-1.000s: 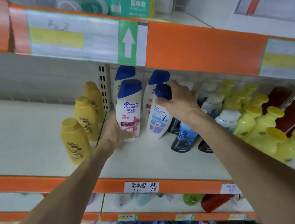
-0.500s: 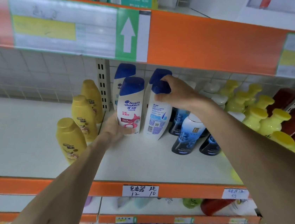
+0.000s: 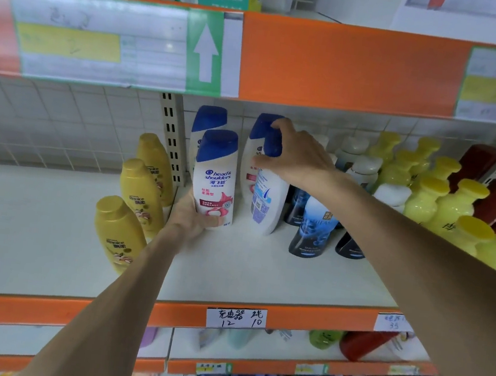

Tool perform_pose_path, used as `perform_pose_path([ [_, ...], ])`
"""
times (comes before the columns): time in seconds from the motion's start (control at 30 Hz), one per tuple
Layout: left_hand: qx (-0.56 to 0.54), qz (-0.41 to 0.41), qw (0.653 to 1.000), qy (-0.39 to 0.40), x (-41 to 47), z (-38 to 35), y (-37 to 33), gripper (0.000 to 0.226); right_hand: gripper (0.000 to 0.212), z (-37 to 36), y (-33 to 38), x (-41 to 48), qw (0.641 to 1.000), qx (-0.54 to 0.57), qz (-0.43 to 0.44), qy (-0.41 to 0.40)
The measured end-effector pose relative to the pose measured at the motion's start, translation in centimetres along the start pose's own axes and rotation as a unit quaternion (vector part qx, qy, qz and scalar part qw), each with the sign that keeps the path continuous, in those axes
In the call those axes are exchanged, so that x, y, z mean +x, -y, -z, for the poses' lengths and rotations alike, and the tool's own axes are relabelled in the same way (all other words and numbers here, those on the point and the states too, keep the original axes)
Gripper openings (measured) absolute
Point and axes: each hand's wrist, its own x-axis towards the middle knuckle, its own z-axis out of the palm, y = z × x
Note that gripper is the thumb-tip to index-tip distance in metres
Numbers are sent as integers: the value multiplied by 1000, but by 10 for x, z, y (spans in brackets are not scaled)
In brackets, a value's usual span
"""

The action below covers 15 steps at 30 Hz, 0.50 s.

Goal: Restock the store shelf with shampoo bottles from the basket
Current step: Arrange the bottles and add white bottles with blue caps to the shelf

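Both forearms reach up from the lower edge of view across the orange front edge of the shelf, passing either side of a handwritten price tag. The left grip curls round the base of an upright shampoo bottle mid-depth on the shelf. Just beside it the right grip pinches the blue cap of a second shampoo bottle, its back label outward. Two more blue-capped bottles stand behind, near the back edge. Golden bottles line the left, dark blue bottles and yellow-green bottles the right, under an orange upper rail
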Motion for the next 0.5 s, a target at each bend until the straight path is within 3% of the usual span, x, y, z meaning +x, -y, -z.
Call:
perform_pose_path([
  [0.07, -15, 4, 1000, 5, 0, 0, -1, 61, 74, 10, -1, 3, 996, 49, 46, 55],
  [0.13, -5, 4, 1000, 4, 0, 1, -2, 59, 70, 23, -3, 7, 988, 18, 101, 113],
  [0.23, 4, 4, 1000, 9, 0, 2, -4, 56, 74, 38, -3, 10, 976, -47, 114, 178],
  [0.37, 14, 5, 1000, 6, 2, 2, -1, 60, 50, 38, -1, 8, 985, -51, 106, 128],
  [0.5, 17, 5, 1000, -1, 4, 2, 1, 61, 76, 19, 4, 10, 995, -37, 75, 59],
])
